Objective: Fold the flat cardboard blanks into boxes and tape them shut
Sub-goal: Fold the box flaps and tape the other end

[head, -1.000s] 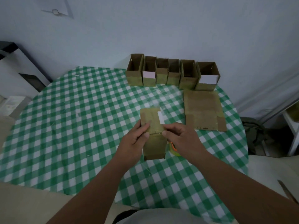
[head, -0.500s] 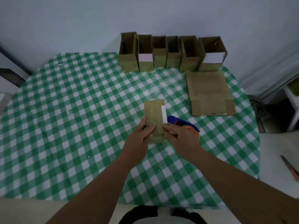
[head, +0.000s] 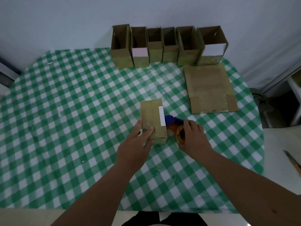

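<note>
A small folded cardboard box [head: 153,118] with a white label strip lies on the checked table in front of me. My left hand [head: 135,150] holds its near end, fingers laid over the top. Right beside it lies a blue and orange tape dispenser [head: 175,126]. My right hand [head: 193,139] is curled round the roll end of that dispenser. A flat cardboard blank [head: 210,88] lies further back on the right.
Several folded open boxes [head: 166,46] stand in a row at the table's far edge against the wall. The round table [head: 65,111] wears a green and white checked cloth. A cutter knife [head: 293,162] lies on a surface at the far right.
My right hand left the box and moved right onto the tape dispenser. My left hand stays on the box, which now lies flat on the table.
</note>
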